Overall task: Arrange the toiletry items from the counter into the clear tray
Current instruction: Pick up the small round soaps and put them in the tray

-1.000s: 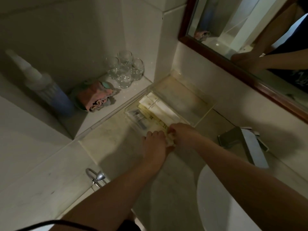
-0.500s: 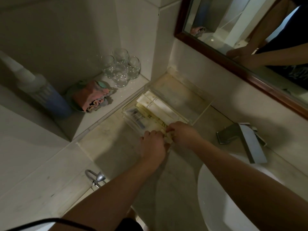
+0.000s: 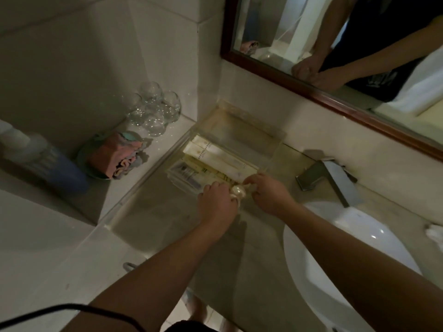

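A clear tray (image 3: 275, 137) sits on the beige counter against the wall under the mirror. Several pale boxed and sachet toiletry items (image 3: 215, 159) lie side by side in its left half; the right half shows only bare tray bottom. My left hand (image 3: 215, 202) and my right hand (image 3: 268, 192) meet at the tray's near edge. Between them they pinch a small pale crumpled packet (image 3: 238, 191), gripped from both sides. What the packet contains I cannot make out.
A raised ledge at the left carries several upturned glasses (image 3: 153, 111), a dish of folded cloths (image 3: 117, 159) and a blue-and-white bottle (image 3: 40, 156). A metal faucet (image 3: 328, 178) and white basin (image 3: 347, 259) lie at the right. A wood-framed mirror (image 3: 311, 92) hangs above.
Both hands have stayed together at the tray's near edge. The pale packet between the fingers now shows more plainly, lifted slightly out of the tray. The view has shifted a little.
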The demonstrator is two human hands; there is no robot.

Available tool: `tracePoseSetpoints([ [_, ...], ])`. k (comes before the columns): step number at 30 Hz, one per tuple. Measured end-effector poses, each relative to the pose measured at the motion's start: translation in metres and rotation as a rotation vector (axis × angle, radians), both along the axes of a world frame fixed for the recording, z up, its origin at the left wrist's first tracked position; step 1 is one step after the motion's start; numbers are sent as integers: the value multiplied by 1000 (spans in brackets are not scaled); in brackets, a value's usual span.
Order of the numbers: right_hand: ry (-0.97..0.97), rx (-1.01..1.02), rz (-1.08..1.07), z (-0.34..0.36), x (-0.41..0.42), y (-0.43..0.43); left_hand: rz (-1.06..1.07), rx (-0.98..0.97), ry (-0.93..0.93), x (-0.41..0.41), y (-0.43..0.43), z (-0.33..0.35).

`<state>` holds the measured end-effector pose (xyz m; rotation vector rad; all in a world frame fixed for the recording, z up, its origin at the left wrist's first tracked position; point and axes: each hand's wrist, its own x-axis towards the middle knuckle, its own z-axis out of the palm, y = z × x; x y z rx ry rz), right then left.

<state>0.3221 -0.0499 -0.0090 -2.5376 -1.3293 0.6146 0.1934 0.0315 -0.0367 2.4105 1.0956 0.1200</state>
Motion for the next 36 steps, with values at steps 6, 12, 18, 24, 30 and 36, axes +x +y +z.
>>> tracePoseSetpoints([
  [6,18,19,-182,9,-3,-52,-12,1,-2,7,-9,4],
  [12,101,61,-224,8,-14,-98,-54,33,74,23,0,-4],
  [18,100,107,-170,4,-25,-85,-61,-19,81,27,1,-11],
  [24,142,119,-183,-6,-29,-32,-72,-22,48,31,16,-22],
  [30,155,86,-255,-18,-23,-9,-135,56,152,45,22,-24],
  [36,119,72,-297,-19,-15,-3,-40,100,96,43,19,-33],
])
